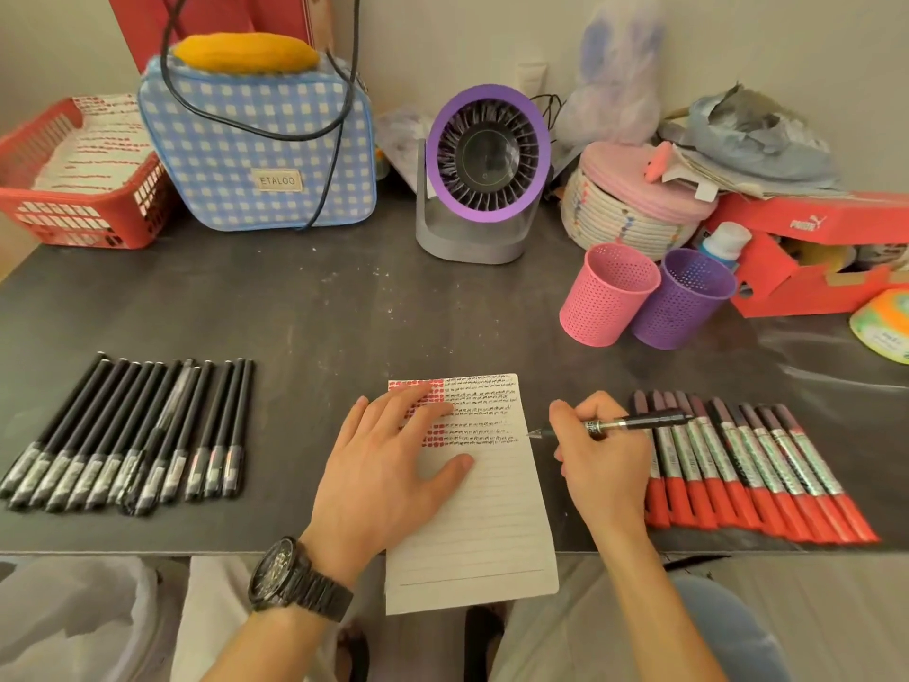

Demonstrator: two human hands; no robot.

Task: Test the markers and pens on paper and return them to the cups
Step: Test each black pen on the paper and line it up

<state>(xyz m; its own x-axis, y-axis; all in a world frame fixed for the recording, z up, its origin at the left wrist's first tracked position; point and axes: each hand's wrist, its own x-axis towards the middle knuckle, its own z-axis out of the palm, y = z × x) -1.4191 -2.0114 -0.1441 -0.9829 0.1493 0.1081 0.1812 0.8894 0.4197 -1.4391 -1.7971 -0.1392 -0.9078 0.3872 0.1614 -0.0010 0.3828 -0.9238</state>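
Nearest the camera, a black wristwatch (295, 578) is sitting on the left wrist, and the lower end of a lined sheet of paper (482, 524) is hanging over the front edge of the dark desk (344, 312). The left hand (388, 465) is lying flat on the paper with its fingers straight and spread, pressing the sheet down. The fingertips are reaching into rows of red and black scribbles that are filling the top part of the page. Just right of the paper, the right hand (600, 465) is gripping a black pen (634, 421) between curled fingers and thumb, with its bare tip pointing left at the sheet's right edge (whether it is touching anything cannot be told). To the far left, a row of black pens (133, 435) is lying side by side. To the right, a row of red markers (752, 470) is lying partly under the right hand. Farther back on the right, a pink cup (607, 295) and a purple cup (681, 297) are standing touching each other. Behind them, a purple-ringed fan (484, 169), a blue gingham bag (256, 145), a red basket (74, 209) and a red shoebox (811, 238) are lining the wall.
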